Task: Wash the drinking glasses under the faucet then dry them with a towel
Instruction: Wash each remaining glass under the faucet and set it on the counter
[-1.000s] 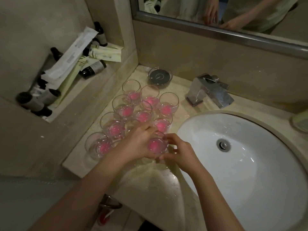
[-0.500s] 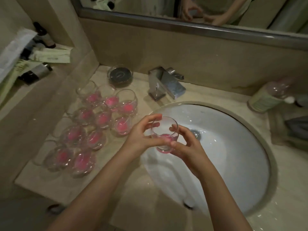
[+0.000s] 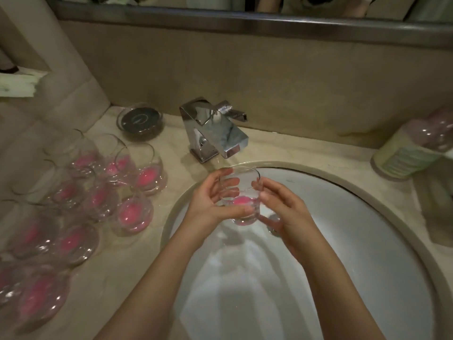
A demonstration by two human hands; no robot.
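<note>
Both hands hold one clear drinking glass (image 3: 241, 190) with a pink bottom over the white sink (image 3: 367, 217), just below the chrome faucet (image 3: 215, 133) spout. My left hand (image 3: 213, 200) wraps its left side, fingers curled round the wall. My right hand (image 3: 282, 209) grips its right side, thumb at the rim. Several more pink-bottomed glasses (image 3: 144, 177) stand grouped on the counter to the left. No water stream is visible from the spout. No towel is identifiable.
A round dark-lidded glass dish (image 3: 139, 120) sits behind the glasses, left of the faucet. A labelled bottle (image 3: 411, 153) lies at the right counter edge. The sink drain (image 3: 273, 223) shows by my right hand. A mirror runs along the back wall.
Both hands lifted one glass from the counter group and carried it right and forward, over the sink to just under the faucet spout. The view shifted right.
</note>
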